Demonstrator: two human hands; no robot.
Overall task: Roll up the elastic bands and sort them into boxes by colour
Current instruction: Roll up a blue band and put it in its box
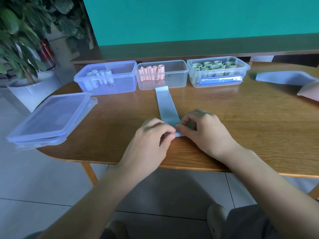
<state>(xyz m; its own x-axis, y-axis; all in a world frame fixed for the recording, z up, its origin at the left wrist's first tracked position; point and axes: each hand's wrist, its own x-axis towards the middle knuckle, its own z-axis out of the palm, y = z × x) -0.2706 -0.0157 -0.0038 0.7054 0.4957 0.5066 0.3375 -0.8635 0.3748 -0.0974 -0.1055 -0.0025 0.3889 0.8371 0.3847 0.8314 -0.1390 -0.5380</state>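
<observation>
Writing: each of the three boxes carried dark handwritten marks on its front wall; none could be read with certainty.
Left hand [152,133]: fingers curled and closed, pinching the near end of the blue band [166,107] from its left side, close to the near edge of the tabletop [250,121].
Right hand [203,130]: fingers bent and closed on the same near end from the right; fingertips of both hands nearly met over a small rolled fold.
Blue band: lay flat in a strip from the hands toward the far edge, its far end just in front of the middle box.
Left box [105,76]: bluish, held pale blue rolls [101,74].
Middle box [162,75]: clear, held pink rolls [151,70] at its left side.
Right box [218,71]: clear, held green rolls [214,65]; a blue strip showed at its front.
Lids [50,118]: stacked at the left edge of the tabletop, overhanging it.
Loose bands: a blue one [283,77] and a pink one [309,93] lay at the right edge.
</observation>
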